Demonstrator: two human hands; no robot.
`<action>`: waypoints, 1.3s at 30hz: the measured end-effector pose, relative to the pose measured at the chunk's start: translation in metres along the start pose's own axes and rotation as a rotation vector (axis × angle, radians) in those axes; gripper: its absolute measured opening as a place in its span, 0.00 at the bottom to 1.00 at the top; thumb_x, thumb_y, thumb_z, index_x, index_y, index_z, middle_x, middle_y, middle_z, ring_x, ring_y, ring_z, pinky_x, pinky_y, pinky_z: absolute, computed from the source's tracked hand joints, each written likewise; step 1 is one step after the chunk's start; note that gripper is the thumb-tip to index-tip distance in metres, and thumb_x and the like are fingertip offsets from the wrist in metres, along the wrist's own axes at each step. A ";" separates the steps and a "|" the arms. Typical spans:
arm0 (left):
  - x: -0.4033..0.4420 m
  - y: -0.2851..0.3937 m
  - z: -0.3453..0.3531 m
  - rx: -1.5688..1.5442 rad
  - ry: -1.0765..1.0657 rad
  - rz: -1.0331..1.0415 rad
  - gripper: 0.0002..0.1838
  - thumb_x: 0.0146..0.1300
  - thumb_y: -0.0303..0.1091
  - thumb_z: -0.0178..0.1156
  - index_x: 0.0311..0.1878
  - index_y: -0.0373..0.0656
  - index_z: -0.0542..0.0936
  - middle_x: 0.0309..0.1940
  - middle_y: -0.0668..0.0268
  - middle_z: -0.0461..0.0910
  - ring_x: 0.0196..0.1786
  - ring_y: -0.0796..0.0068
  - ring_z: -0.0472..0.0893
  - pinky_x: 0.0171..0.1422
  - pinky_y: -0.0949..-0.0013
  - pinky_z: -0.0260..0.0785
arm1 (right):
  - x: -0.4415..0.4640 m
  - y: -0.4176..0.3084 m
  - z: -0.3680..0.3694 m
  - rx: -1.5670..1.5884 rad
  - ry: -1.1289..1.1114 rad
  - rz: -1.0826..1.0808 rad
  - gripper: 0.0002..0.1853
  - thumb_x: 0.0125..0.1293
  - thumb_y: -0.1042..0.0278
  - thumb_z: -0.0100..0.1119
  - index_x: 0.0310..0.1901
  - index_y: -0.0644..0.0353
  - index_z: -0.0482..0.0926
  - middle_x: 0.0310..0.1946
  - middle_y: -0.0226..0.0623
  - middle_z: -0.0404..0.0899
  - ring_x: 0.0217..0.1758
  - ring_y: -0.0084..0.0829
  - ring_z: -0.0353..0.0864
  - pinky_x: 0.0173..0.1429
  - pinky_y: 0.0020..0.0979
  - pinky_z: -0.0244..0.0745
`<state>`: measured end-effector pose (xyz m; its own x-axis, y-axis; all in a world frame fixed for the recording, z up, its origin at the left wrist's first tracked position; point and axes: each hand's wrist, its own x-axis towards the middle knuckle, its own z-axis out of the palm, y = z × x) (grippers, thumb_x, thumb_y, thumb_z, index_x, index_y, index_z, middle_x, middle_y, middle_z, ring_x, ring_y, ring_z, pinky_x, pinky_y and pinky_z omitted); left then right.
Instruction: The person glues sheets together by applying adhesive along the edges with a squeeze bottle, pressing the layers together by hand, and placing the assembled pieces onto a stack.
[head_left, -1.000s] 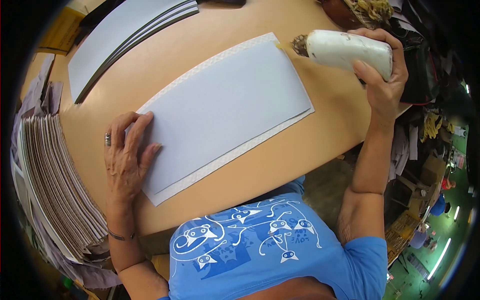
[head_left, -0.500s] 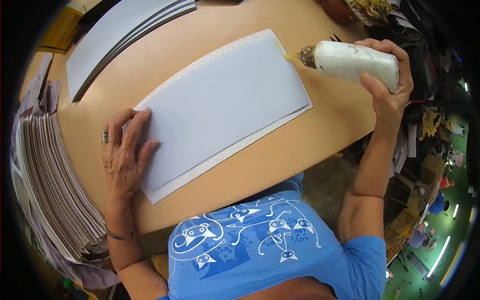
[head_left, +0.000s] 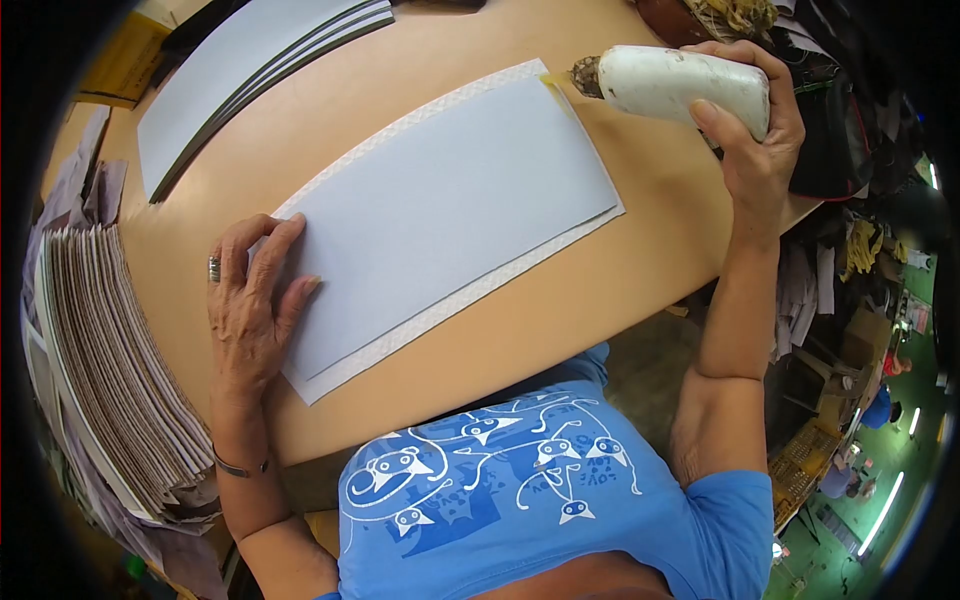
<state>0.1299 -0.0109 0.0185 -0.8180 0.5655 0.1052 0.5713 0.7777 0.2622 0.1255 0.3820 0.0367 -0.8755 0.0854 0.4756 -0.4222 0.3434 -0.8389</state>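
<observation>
A pale, curved panel [head_left: 450,210] lies on the tan table [head_left: 560,300], over a white textured sheet [head_left: 440,318] whose borders show along the upper and lower edges. My left hand [head_left: 250,295] rests on the panel's left end, fingers apart and holding nothing. In my right hand [head_left: 755,130] is a white bottle [head_left: 685,88], tilted sideways with its dark, crusted tip pointing left. That tip is just right of the panel's upper right corner, where a yellowish streak [head_left: 552,84] shows.
At the left stands a thick stack of curved sheets [head_left: 120,370]. More pale panels with dark edges [head_left: 240,75] lie at the upper left, near a yellow box [head_left: 122,60]. A brown bowl [head_left: 680,22] sits at the top right. People are far off at the right.
My right hand and the bottle moved down and right, then back up and left, near the panel's upper corner. My left hand has stayed on the panel.
</observation>
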 end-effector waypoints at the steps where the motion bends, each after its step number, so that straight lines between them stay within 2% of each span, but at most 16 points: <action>1: 0.000 0.000 0.000 0.001 0.000 0.000 0.24 0.54 0.35 0.59 0.57 0.46 0.71 0.51 0.59 0.68 0.55 0.58 0.67 0.60 0.59 0.61 | -0.002 -0.002 -0.001 -0.014 -0.003 0.001 0.22 0.47 0.79 0.58 0.48 0.66 0.70 0.43 0.46 0.76 0.47 0.32 0.76 0.51 0.30 0.73; 5: 0.000 0.000 0.000 0.009 0.000 -0.006 0.24 0.55 0.36 0.60 0.57 0.45 0.71 0.52 0.59 0.68 0.56 0.58 0.68 0.60 0.59 0.61 | -0.013 -0.008 -0.014 -0.056 -0.039 -0.019 0.24 0.44 0.77 0.60 0.48 0.67 0.69 0.42 0.49 0.76 0.48 0.36 0.76 0.54 0.35 0.72; 8: 0.001 0.002 0.003 0.032 0.078 0.030 0.25 0.51 0.38 0.62 0.54 0.47 0.73 0.48 0.61 0.69 0.50 0.59 0.70 0.53 0.59 0.65 | -0.024 -0.014 -0.018 -0.084 -0.033 -0.013 0.24 0.44 0.76 0.60 0.47 0.67 0.69 0.42 0.50 0.76 0.48 0.39 0.75 0.55 0.39 0.71; 10: 0.001 0.000 0.004 0.023 0.082 0.039 0.25 0.52 0.39 0.62 0.55 0.46 0.73 0.48 0.61 0.69 0.50 0.59 0.70 0.53 0.59 0.65 | -0.030 -0.018 -0.019 -0.090 -0.023 -0.015 0.24 0.44 0.75 0.60 0.47 0.66 0.69 0.41 0.50 0.76 0.48 0.39 0.75 0.55 0.40 0.70; 13: 0.001 -0.001 0.004 0.018 0.081 0.044 0.25 0.52 0.39 0.62 0.55 0.46 0.73 0.48 0.60 0.69 0.50 0.58 0.70 0.54 0.60 0.65 | -0.035 -0.025 -0.017 -0.041 -0.020 -0.036 0.23 0.45 0.76 0.62 0.47 0.64 0.70 0.38 0.42 0.77 0.41 0.28 0.76 0.46 0.27 0.73; 16: 0.001 0.000 0.003 0.021 0.083 0.050 0.25 0.53 0.38 0.62 0.55 0.45 0.72 0.48 0.60 0.69 0.50 0.58 0.70 0.54 0.60 0.65 | -0.045 -0.030 -0.022 -0.034 -0.022 -0.010 0.24 0.42 0.78 0.62 0.46 0.65 0.69 0.39 0.46 0.77 0.44 0.31 0.76 0.51 0.30 0.72; 22: 0.001 -0.001 0.004 0.017 0.083 0.062 0.24 0.53 0.37 0.61 0.55 0.45 0.72 0.48 0.60 0.69 0.51 0.59 0.69 0.54 0.60 0.64 | -0.048 -0.030 -0.020 -0.015 0.020 0.010 0.23 0.44 0.78 0.62 0.46 0.65 0.70 0.40 0.45 0.77 0.44 0.30 0.76 0.50 0.29 0.73; 25: 0.001 0.000 0.003 -0.006 0.075 0.046 0.24 0.53 0.35 0.61 0.55 0.46 0.73 0.48 0.60 0.69 0.51 0.59 0.69 0.55 0.60 0.64 | -0.042 -0.018 -0.020 -0.003 0.012 0.007 0.24 0.45 0.78 0.60 0.48 0.66 0.69 0.43 0.50 0.75 0.49 0.37 0.75 0.56 0.38 0.69; 29: 0.001 0.000 0.004 -0.023 0.082 0.039 0.24 0.52 0.35 0.62 0.55 0.46 0.73 0.49 0.61 0.69 0.51 0.59 0.69 0.56 0.60 0.64 | -0.028 -0.006 -0.012 -0.001 0.018 -0.038 0.24 0.46 0.82 0.59 0.49 0.66 0.69 0.43 0.49 0.75 0.49 0.35 0.75 0.56 0.35 0.70; 38: 0.000 0.000 0.005 0.011 0.086 0.027 0.24 0.52 0.36 0.62 0.55 0.46 0.73 0.49 0.60 0.69 0.52 0.59 0.69 0.56 0.59 0.64 | -0.044 -0.026 -0.019 -0.067 0.002 0.034 0.24 0.45 0.78 0.61 0.48 0.66 0.68 0.43 0.50 0.75 0.49 0.39 0.75 0.56 0.39 0.70; 39: 0.000 0.000 0.005 0.012 0.082 0.024 0.24 0.53 0.36 0.61 0.55 0.46 0.73 0.49 0.60 0.69 0.52 0.59 0.69 0.56 0.59 0.64 | -0.046 -0.028 -0.018 -0.062 0.017 -0.006 0.23 0.44 0.79 0.61 0.46 0.65 0.70 0.40 0.45 0.77 0.44 0.30 0.77 0.50 0.29 0.72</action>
<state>0.1300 -0.0095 0.0135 -0.8067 0.5598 0.1895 0.5910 0.7678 0.2475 0.1822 0.3852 0.0430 -0.8685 0.0989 0.4857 -0.4117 0.4016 -0.8180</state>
